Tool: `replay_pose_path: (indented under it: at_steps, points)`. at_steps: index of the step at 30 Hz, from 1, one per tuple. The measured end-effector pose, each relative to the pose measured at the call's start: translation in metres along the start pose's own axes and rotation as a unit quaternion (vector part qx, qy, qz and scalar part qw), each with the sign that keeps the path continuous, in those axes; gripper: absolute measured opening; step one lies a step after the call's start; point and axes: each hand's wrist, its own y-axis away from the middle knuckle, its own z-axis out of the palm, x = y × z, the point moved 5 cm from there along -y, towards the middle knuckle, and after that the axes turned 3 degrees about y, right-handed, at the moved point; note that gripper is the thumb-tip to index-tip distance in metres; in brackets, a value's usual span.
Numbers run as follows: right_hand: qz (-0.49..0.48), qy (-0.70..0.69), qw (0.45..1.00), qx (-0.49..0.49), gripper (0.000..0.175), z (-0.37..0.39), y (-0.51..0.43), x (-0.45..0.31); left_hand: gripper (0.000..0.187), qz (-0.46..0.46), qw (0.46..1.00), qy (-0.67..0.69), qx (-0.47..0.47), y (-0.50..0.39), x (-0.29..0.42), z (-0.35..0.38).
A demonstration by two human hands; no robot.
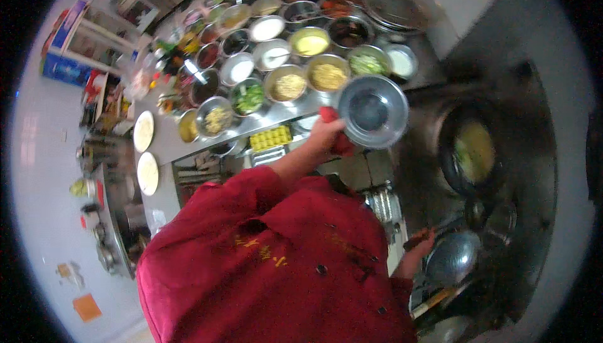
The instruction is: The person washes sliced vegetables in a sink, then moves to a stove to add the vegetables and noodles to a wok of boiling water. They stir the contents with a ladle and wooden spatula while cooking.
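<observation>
My left hand [330,132] holds the near rim of a round metal bowl [398,112] through a red cloth [343,144]. The bowl looks empty and hangs beside the front row of seasoning bowls. My right hand [421,248] is closed around the dark handle [417,240] of a utensil whose far end is unclear against the dark stove. A wok [445,154] with yellowish liquid and something green in it sits on the stove to the right. Close to my right hand lies a second, shiny metal wok or pan [453,256].
Metal bowls of chopped greens [248,99], minced garlic [288,86] and white powder [237,68] crowd the steel counter [261,119]. Two pale plates [143,131] stand at its left end. A yellow tray [271,138] is below the counter edge. A wooden handle [433,301] lies at lower right.
</observation>
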Motion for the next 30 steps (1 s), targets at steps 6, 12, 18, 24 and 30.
replay_pose_path:
  at_steps: [6,12,18,24,30]
  points:
    - [0.099,0.112,0.985,0.089,0.033,-0.020,-0.004,0.048,0.041,0.058,0.997,-0.056,-0.017,-0.055,0.030,-0.117]
    - [0.026,0.417,0.909,-0.005,0.041,0.026,0.014,0.053,0.028,0.046,0.998,0.007,0.033,-0.016,0.084,-0.223]
    - [-0.149,0.780,0.484,-0.367,0.051,0.181,0.007,0.155,0.039,0.165,0.976,0.068,0.124,0.080,0.119,-0.325]
    - [-0.151,0.774,0.346,-0.509,0.049,0.392,0.200,0.228,0.025,0.304,0.831,0.280,0.371,0.197,0.105,-0.470]
    - [-0.140,0.739,0.420,-0.507,0.041,0.385,0.192,0.303,0.025,0.337,0.780,0.323,0.417,0.237,0.144,-0.636]
